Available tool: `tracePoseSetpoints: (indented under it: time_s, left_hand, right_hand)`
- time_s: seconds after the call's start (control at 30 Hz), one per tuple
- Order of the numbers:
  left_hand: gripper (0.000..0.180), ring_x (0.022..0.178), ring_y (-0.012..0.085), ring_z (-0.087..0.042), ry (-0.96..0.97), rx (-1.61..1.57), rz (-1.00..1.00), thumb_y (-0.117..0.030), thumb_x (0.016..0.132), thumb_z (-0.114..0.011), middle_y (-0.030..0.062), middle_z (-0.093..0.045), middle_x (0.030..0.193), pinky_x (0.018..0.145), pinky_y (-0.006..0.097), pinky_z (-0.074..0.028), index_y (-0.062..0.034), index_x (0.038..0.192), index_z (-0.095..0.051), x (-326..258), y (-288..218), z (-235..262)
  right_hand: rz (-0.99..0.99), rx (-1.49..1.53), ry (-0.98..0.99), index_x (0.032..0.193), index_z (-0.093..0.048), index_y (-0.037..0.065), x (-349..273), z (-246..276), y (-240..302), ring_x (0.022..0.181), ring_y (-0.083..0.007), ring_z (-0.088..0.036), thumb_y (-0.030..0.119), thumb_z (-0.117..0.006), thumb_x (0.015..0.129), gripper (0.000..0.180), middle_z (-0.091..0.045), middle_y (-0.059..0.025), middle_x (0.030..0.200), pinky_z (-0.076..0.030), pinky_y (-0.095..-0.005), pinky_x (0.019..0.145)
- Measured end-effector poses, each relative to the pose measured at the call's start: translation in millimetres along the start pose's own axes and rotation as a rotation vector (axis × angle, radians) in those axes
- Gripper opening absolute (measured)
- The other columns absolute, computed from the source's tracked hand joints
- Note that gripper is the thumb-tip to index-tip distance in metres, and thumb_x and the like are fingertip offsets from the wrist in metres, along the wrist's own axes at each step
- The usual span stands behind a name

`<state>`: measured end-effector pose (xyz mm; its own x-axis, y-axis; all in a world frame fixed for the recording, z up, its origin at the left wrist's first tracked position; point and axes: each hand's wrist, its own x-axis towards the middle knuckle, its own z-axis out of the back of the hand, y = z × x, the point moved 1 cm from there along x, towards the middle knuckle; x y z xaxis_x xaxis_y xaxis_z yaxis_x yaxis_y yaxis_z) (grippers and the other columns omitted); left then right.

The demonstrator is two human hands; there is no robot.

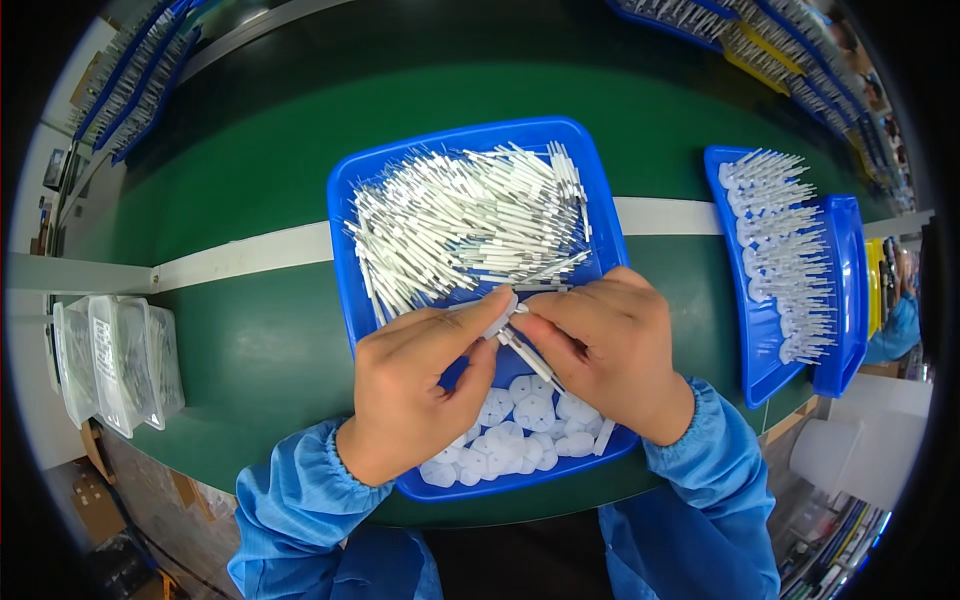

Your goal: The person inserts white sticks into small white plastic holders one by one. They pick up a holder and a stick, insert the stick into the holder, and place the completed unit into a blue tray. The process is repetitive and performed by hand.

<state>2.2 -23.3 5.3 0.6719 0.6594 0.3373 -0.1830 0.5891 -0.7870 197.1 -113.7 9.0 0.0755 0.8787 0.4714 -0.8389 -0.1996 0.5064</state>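
Above a blue tray [342,262], my left hand [410,385] pinches a small white plastic disc [502,318] between thumb and forefinger. Several thin white rods [533,360] stick out from the disc, slanting down to the right. My right hand [625,350] is closed with its fingertips at the disc's right edge, on a white rod whose end just shows; the fingers hide most of it. A heap of white rods with thin metal ends [470,220] fills the tray's far part. Loose white discs [505,445] lie in its near part, below my hands.
At the right, a blue tray [757,345] holds rows of discs fitted with rods, beside another blue tray [848,270]. Clear plastic boxes [125,360] stand at the left. Filled racks [140,80] rise at the far left; more trays [770,55] sit far right.
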Motion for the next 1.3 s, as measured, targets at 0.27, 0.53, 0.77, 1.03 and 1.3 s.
tracePoseSetpoints:
  time_s: [0.27, 0.53, 0.77, 1.03, 1.3]
  left_hand:
    - [0.054, 0.099, 0.02, -0.078, -0.02, -0.372, 0.148, 0.003, 0.091, -0.083, 0.0124, -0.081, 0.119, 0.077, 0.033, -0.063, -0.0038, 0.143, -0.073, 2.3, 7.3, -3.7]
    - [0.05, 0.109, 0.0205, -0.072, -0.068, -0.307, 0.052, -0.003, 0.083, -0.095, 0.0095, -0.073, 0.126, 0.078, 0.03, -0.06, -0.0078, 0.129, -0.077, 5.1, 10.1, 4.0]
    - [0.052, 0.113, 0.0244, -0.072, -0.027, -0.175, -0.108, -0.005, 0.08, -0.098, 0.0139, -0.071, 0.131, 0.081, 0.032, -0.06, -0.0029, 0.128, -0.078, 2.7, 7.7, 2.6]
    - [0.054, 0.115, 0.0275, -0.073, 0.016, -0.135, -0.167, -0.002, 0.079, -0.096, 0.0147, -0.072, 0.131, 0.088, 0.034, -0.061, -0.0021, 0.13, -0.078, 5.3, 6.2, 1.4]
    - [0.055, 0.114, 0.03, -0.072, 0.047, -0.021, -0.249, -0.004, 0.076, -0.097, 0.0144, -0.07, 0.135, 0.095, 0.038, -0.06, -0.002, 0.128, -0.079, 7.7, 5.2, 5.1]
  right_hand:
    - [-0.117, 0.088, 0.015, 0.095, -0.081, 0.01, 0.4, 5.7, 3.5, 0.065, -0.0208, -0.072, 0.015, -0.091, 0.087, 0.014, -0.077, -0.0024, 0.077, -0.048, -0.0363, 0.066]
    - [-0.14, 0.493, -0.054, 0.117, -0.078, 0.005, 5.3, 6.2, -6.3, 0.078, -0.0177, -0.073, 0.004, -0.089, 0.088, 0.031, -0.077, -0.0065, 0.094, -0.057, -0.0336, 0.081]
    - [-0.294, 0.798, 0.09, 0.128, -0.072, 0.0, -9.7, -2.2, -8.6, 0.084, -0.01, -0.072, -0.002, -0.083, 0.096, 0.034, -0.077, -0.0065, 0.1, -0.057, -0.0262, 0.074]
    - [-0.528, 1.049, 0.125, 0.12, -0.069, -0.002, -7.6, -1.2, -4.8, 0.09, -0.0076, -0.072, -0.002, -0.076, 0.103, 0.019, -0.076, -0.0047, 0.105, -0.062, -0.026, 0.082]
    - [-0.539, 1.114, 0.152, 0.128, -0.067, 0.0, -13.3, 8.2, -1.5, 0.102, -0.0111, -0.073, -0.002, -0.076, 0.103, 0.027, -0.075, -0.0065, 0.113, -0.062, -0.0301, 0.09]
